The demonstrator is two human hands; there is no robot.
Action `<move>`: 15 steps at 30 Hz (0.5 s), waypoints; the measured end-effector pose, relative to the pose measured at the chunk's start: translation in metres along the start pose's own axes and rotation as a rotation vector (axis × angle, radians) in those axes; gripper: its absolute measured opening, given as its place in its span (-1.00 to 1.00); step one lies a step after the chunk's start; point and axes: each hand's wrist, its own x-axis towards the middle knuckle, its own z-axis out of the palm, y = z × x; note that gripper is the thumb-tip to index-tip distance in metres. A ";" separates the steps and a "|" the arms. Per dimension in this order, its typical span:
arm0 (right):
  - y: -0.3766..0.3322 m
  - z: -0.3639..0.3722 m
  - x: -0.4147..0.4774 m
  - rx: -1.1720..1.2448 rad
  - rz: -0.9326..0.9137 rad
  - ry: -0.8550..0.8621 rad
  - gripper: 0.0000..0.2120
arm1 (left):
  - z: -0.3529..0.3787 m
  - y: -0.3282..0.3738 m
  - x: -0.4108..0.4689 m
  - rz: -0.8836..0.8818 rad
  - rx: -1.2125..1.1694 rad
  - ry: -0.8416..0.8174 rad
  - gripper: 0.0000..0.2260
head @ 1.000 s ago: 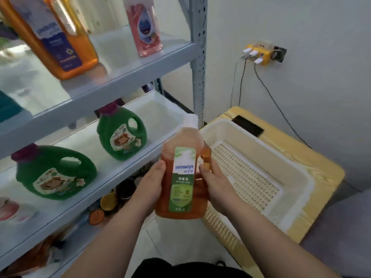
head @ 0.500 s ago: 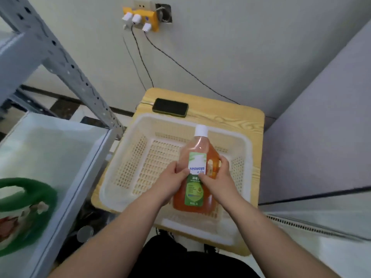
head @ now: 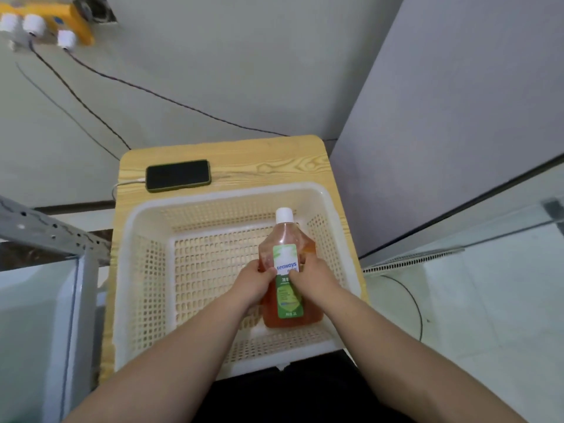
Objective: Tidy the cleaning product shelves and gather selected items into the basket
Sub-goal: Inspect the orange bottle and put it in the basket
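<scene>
The light is soft, even and rather dim, with a grey-green cast on the wall (head: 244,71). Shadows are weak, without hard edges. The centre is sharp: the bottle (head: 286,254) label is readable. The wide lens bends lines at the edges, and the yellow plug adapter (head: 61,19) looks stretched and soft

Held up beside the shelf (head: 45,235) a second ago, the bottle (head: 289,300) has been carried across and lowered into the right side of the basket (head: 143,227). The left hand (head: 254,283) and right hand (head: 316,280) have come down with it. The green jugs have left the view.
</scene>
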 end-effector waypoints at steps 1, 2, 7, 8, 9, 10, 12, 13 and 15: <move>-0.001 0.000 0.001 -0.027 0.003 0.004 -0.57 | 0.000 0.000 0.002 0.006 0.018 0.010 -0.77; -0.001 0.000 0.002 -0.061 0.005 0.007 -0.57 | 0.001 0.000 0.003 0.015 0.051 0.019 -0.74; 0.001 0.003 0.004 -0.246 -0.026 0.002 -0.57 | 0.000 -0.006 0.004 0.051 0.227 0.064 -0.64; 0.001 0.005 0.004 -0.254 -0.025 -0.001 -0.58 | 0.000 -0.006 0.003 0.060 0.255 0.084 -0.63; 0.001 0.005 0.003 -0.246 -0.018 -0.006 -0.58 | 0.000 -0.006 0.002 0.073 0.299 0.106 -0.61; 0.002 0.006 0.002 -0.246 -0.015 -0.016 -0.58 | 0.000 -0.004 0.001 0.088 0.351 0.127 -0.59; 0.005 0.005 0.001 -0.306 -0.058 -0.045 -0.58 | -0.001 0.000 -0.003 0.116 0.440 0.158 -0.55; 0.007 0.003 0.000 -0.362 -0.092 -0.062 -0.57 | -0.001 0.002 -0.006 0.130 0.472 0.164 -0.54; 0.012 -0.002 -0.008 -0.474 -0.177 -0.099 -0.49 | 0.001 0.002 -0.019 0.175 0.529 0.150 -0.50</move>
